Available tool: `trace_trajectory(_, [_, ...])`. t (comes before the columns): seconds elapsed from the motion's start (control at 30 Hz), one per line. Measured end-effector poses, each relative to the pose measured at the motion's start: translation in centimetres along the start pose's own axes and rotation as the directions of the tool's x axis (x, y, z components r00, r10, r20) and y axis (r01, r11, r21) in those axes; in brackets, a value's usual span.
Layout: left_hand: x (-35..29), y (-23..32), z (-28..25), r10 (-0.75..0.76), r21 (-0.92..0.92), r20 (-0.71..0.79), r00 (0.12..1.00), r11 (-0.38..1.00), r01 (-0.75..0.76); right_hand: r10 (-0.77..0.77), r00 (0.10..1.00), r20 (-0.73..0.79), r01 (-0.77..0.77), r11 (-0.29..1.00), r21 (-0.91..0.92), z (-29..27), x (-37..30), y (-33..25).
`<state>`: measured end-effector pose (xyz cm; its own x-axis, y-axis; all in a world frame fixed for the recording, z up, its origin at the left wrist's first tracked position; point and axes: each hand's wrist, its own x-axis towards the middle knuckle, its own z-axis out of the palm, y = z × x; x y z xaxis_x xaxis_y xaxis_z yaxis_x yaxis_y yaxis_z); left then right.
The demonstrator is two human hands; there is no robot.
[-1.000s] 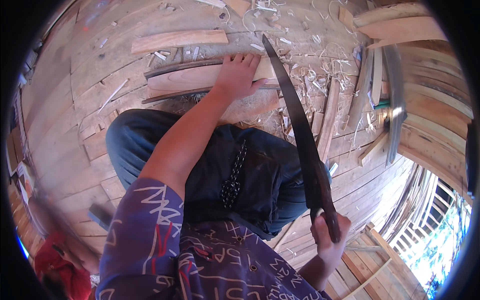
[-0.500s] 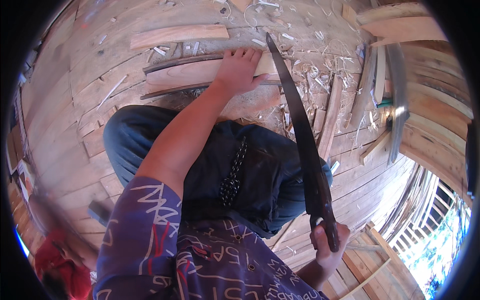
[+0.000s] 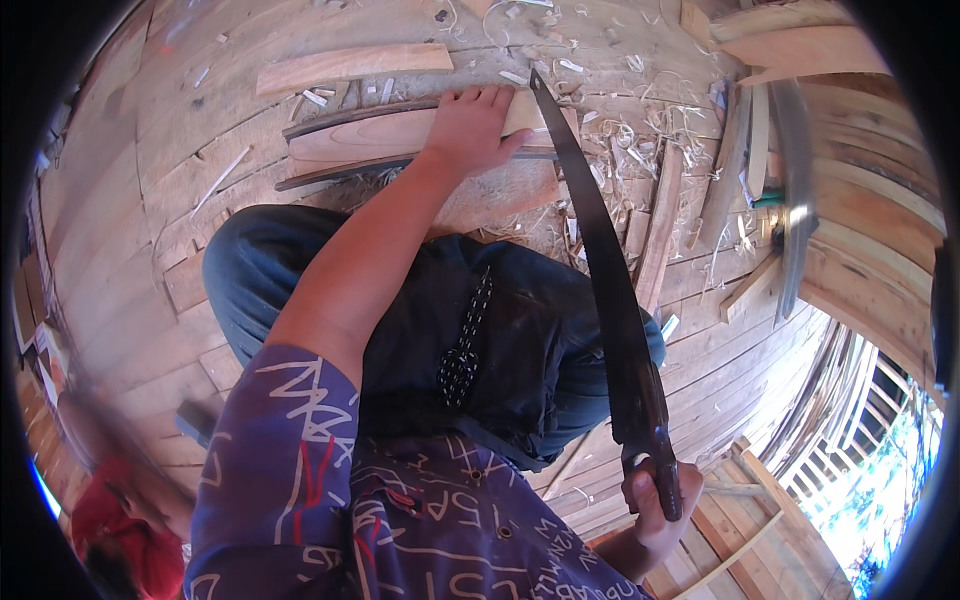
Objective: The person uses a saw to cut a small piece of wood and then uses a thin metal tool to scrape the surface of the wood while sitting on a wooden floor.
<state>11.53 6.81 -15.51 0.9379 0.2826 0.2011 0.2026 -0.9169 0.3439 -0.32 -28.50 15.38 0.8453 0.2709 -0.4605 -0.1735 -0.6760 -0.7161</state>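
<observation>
A pale wooden board (image 3: 365,140) lies crosswise ahead of my folded legs. My left hand (image 3: 475,125) rests flat on its right part, fingers stretched toward the far edge and thumb out to the right. Darker strips run along the board's far and near sides. My right hand (image 3: 662,505), low on the right, is wrapped round the handle of a handsaw (image 3: 600,245). The long dark blade slants up and to the left, its tip beyond the board's right end. Whether the teeth touch the wood I cannot tell.
Another plank (image 3: 355,67) lies farther off on the plank floor (image 3: 170,220). Curly wood shavings (image 3: 625,140) and loose offcuts (image 3: 660,230) are scattered to the right. Stacked curved timber (image 3: 870,180) stands at the far right. A person in red (image 3: 125,535) is at the lower left.
The saw and my right hand have slid slightly down, toward me. My left hand still presses on the board, which sits a touch farther left in view.
</observation>
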Motion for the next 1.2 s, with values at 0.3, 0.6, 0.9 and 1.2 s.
trace_trajectory(0.3, [0.1, 0.1, -0.5, 0.024, 0.006, 0.03, 0.999, 1.0, -0.024, -0.05, 0.994, -0.093, 0.038, 0.991, -0.126, -1.3, -0.4, -0.8])
trace_trajectory(0.6, [-0.1, -0.4, -0.1, 0.009, -0.016, 0.01, 1.0, 1.0, -0.009, 0.117, 0.993, -0.028, -0.117, 0.993, -0.001, 3.4, 5.1, -0.7])
trace_trajectory(0.9, [0.3, 0.1, 0.0, 0.003, -0.023, 0.006, 1.0, 1.0, -0.003, -0.012, 1.0, -0.014, 0.01, 0.997, -0.078, -1.8, -1.0, 0.3])
trace_trajectory(1.2, [0.5, 0.0, -0.7, -0.02, 0.009, 0.069, 0.997, 1.0, 0.019, 0.013, 1.0, 0.006, -0.013, 0.998, -0.063, -2.1, 0.2, -0.2])
